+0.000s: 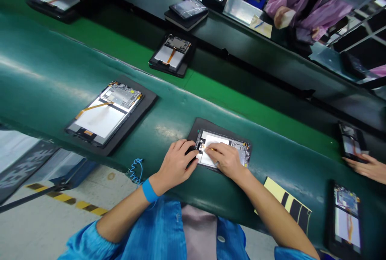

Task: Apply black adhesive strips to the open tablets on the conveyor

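An opened tablet (pixel 238 149) with a white battery and green circuit board lies on a black foam pad (pixel 201 125) on the dark green bench, right in front of me. My left hand (pixel 177 164) rests on the tablet's left end, fingers curled against its edge. My right hand (pixel 225 159) lies over the middle of the tablet, fingers pressed together on the orange flex cable near the battery. What the fingertips pinch is hidden. A blue wrist strap (pixel 148 190) with a coiled cord sits on my left wrist.
A second opened tablet on a foam pad (pixel 108 111) lies to my left. More tablets (pixel 172 54) ride the green conveyor behind. Another tablet (pixel 346 220) lies at the right, beside a yellow-black label (pixel 286 201). Another person's hand (pixel 366 167) reaches in at right; a person in pink (pixel 304 7) works opposite.
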Motion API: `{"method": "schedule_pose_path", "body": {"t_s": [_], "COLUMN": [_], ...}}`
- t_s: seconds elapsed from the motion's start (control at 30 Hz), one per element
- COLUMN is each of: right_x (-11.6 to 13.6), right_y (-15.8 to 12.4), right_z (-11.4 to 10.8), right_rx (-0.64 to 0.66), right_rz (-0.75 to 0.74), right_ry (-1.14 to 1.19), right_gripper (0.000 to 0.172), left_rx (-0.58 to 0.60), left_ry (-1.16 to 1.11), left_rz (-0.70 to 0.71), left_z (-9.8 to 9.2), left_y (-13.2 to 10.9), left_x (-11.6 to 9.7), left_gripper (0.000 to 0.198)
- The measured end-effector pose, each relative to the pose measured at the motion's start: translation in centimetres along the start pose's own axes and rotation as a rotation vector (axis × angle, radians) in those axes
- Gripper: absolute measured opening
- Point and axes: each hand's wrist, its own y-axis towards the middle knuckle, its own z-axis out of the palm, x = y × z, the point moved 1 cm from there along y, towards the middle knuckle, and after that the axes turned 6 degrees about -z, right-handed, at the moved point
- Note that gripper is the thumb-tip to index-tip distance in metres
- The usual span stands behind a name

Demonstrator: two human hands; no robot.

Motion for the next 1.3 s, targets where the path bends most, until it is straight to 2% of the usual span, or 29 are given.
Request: {"method": "schedule_pose_path", "body": {"t_s": [0.33, 0.77, 0.97, 1.3], "right_x": [0.1, 0.17, 0.16, -0.2], "right_y": [0.27, 0.65, 0.62, 0.23], "right_z": [-0.18, -0.45, -0.43, -0.06], "right_rx": [-0.025, -0.085, -0.059, 0.059], "right_rz": [-0.014, -0.048, -0.054, 0.015], "right_ry": [-0.025, -0.007, -0.018, 0.03], "right_gripper": [0.023, 0.018, 0.018, 0.023], "left_rx": [-0.016, -0.048, -0.053, -0.065], "left_ry": [0.012, 0.024, 0.028, 0.042], "left_rz": [0.019, 0.034, 0.044, 0.051], "left_z": [-0.05, 0.13, 0.16, 0.19], "left_y": [0.02, -0.07, -0.03, -0.12], "left_x": [0.0, 0.12, 0.1, 0.09], "left_gripper": [0.019, 0.019, 0.019, 0.02]}}
